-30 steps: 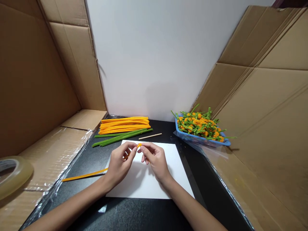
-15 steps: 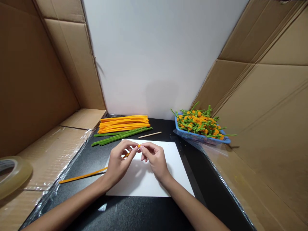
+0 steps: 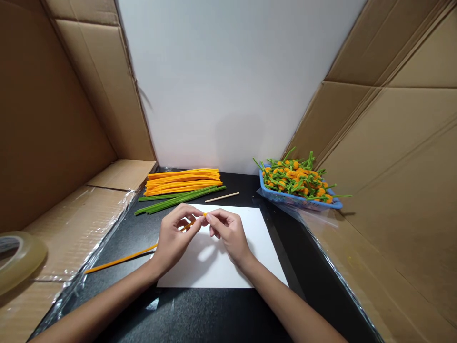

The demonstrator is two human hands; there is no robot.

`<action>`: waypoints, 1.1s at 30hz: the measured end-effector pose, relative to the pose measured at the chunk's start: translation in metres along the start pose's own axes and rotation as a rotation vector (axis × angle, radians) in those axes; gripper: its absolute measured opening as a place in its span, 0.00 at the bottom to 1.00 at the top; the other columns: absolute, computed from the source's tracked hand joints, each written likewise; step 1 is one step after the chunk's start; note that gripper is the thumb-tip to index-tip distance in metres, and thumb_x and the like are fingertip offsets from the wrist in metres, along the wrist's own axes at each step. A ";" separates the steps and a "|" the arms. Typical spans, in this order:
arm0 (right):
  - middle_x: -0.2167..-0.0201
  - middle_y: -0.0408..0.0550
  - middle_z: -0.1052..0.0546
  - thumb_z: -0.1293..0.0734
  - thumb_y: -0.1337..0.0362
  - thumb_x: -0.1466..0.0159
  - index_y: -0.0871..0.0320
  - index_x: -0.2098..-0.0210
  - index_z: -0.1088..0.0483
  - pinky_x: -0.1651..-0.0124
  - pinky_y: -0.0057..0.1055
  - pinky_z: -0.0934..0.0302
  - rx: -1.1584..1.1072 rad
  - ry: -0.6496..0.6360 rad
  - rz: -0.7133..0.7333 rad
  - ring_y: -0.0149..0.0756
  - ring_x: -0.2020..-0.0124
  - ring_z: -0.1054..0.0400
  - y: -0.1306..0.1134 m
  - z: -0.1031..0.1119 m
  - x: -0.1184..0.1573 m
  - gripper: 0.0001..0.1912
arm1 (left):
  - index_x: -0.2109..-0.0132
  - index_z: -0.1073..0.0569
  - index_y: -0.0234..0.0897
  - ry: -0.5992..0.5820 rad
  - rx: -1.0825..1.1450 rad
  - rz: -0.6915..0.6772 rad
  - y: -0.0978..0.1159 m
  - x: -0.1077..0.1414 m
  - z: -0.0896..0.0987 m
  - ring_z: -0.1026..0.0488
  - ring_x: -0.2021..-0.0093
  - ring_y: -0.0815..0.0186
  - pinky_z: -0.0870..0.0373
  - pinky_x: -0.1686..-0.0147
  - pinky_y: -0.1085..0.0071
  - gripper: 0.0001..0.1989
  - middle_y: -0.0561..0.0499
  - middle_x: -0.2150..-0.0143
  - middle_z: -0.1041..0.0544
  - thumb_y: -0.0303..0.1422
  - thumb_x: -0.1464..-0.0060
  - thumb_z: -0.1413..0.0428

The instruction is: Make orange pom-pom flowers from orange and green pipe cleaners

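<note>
Orange pipe cleaner (image 3: 121,259) in left hand (image 3: 174,239), tip touching right hand (image 3: 230,239)

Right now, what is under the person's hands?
The left hand and right hand, holding an orange pipe cleaner, are above a white paper sheet; the part beneath them is hidden.

A long, thin, fuzzy orange pipe cleaner (image 3: 121,259) slants straight out over the black tabletop (image 3: 132,274), passing the left hand (image 3: 174,238) to a short tip pinched between that hand and the right hand (image 3: 230,238).
</note>
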State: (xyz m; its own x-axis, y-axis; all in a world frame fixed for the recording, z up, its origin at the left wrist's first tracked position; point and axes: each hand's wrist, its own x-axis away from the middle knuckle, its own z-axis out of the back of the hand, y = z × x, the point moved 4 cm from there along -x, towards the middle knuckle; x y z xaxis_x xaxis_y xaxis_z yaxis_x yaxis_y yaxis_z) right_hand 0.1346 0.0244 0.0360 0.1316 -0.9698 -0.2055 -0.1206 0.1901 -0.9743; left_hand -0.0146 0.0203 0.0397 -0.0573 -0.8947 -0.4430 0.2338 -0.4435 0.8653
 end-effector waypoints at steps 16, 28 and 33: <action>0.78 0.44 0.26 0.31 0.58 0.40 0.59 0.74 0.23 0.75 0.26 0.44 0.041 0.090 0.022 0.28 0.79 0.39 -0.004 0.000 0.003 0.12 | 0.65 0.20 0.39 0.033 -0.052 0.020 0.003 0.002 0.000 0.25 0.65 0.66 0.32 0.71 0.74 0.07 0.49 0.66 0.20 0.37 0.44 0.39; 0.82 0.41 0.32 0.31 0.57 0.39 0.59 0.75 0.25 0.74 0.26 0.44 -0.017 0.129 0.031 0.28 0.79 0.41 -0.004 -0.005 0.010 0.13 | 0.66 0.22 0.37 0.031 0.000 -0.026 0.008 0.002 -0.001 0.27 0.67 0.68 0.33 0.73 0.76 0.05 0.50 0.67 0.23 0.34 0.45 0.39; 0.83 0.39 0.34 0.31 0.58 0.39 0.59 0.75 0.25 0.74 0.26 0.45 -0.078 0.123 0.011 0.27 0.79 0.43 -0.004 -0.007 0.011 0.13 | 0.64 0.22 0.38 0.070 -0.122 -0.192 0.015 0.005 0.001 0.28 0.69 0.71 0.33 0.74 0.77 0.02 0.51 0.68 0.23 0.30 0.43 0.40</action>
State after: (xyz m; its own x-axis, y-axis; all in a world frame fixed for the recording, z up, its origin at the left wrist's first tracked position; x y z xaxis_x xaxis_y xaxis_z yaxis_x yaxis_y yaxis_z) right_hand 0.1293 0.0121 0.0385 0.0090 -0.9799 -0.1990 -0.1984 0.1934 -0.9609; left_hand -0.0125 0.0087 0.0511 -0.0456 -0.7868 -0.6155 0.3414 -0.5913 0.7306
